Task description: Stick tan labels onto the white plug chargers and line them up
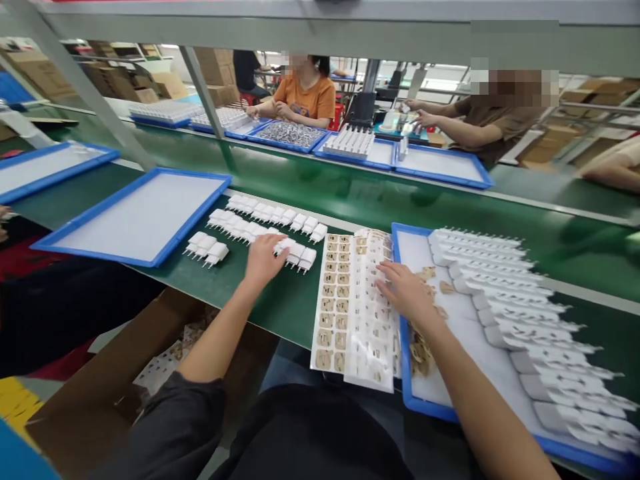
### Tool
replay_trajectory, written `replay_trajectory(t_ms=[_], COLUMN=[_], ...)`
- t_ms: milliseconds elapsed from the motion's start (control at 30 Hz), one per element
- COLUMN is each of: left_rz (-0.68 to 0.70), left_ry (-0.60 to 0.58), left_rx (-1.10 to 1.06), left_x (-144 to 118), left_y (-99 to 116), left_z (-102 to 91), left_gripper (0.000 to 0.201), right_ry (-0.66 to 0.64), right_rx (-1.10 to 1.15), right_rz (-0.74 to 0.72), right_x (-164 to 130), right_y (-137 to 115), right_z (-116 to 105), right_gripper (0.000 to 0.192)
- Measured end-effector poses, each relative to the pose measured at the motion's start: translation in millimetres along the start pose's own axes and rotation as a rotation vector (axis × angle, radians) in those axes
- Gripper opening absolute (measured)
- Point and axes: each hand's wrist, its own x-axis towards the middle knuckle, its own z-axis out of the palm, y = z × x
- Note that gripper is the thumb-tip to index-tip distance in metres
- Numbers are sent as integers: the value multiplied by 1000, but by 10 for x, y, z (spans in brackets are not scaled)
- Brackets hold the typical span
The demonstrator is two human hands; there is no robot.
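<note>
My left hand point(265, 259) rests at the middle row of white plug-in chargers point(305, 257), thumb and fingers apart and curved over the row. Some chargers are hidden under it. The chargers lie in rows on the green bench with their pins toward me. Over the sticker sheets point(327, 303) is my right hand point(406, 290), fingers stretched and spread, nothing visibly held. Tan labels with cut-outs fill the lower sheet; a paler, glossy sheet point(367, 347) overlaps it. My right wrist crosses the edge of a blue-rimmed tray point(406, 387).
White chargers point(545, 333) stand in rows in the right tray, beside crumpled tan scraps point(423, 357). At left lies another blue-rimmed tray point(135, 217). A cardboard box point(95, 373) is below the bench. Across a green divider, co-workers point(305, 93) sit by more trays. A shelf beam point(320, 30) runs overhead.
</note>
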Motion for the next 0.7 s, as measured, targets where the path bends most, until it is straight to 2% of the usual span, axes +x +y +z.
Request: replay_trajectory(t_ms=[33,100,167,233,300,400,567,700], left_rz=[96,200,225,209,181,159,164,165], left_ry=[-67,-158,-264,-317,-347,-398,-463,-485], left_rx=[-80,-149,-166,-170,-172,-181,-203,-231], left_x=[74,244,418,559,636,640,582,584], left_y=[235,684,1042,1270,1373,1384,1351,1385], left_z=[110,350,601,830,1014,1183,1259,1264], left_gripper=[31,30,35,43,47,45,45,58], right_ry=[-26,-77,-115,-135,-148,-176,-198,-198], right_rx=[-31,-81,-105,-100,-81,-55,-48,-44], right_rz=[17,67,112,126,127,138,138,143], right_x=[-6,-30,-55,-67,-68,-58,-49,-55], right_y=[-32,-64,-61,-39,-17,-13,-77,-116], right_z=[35,80,101,107,104,85,16,-8], right_gripper=[40,45,51,55,55,55,55,52])
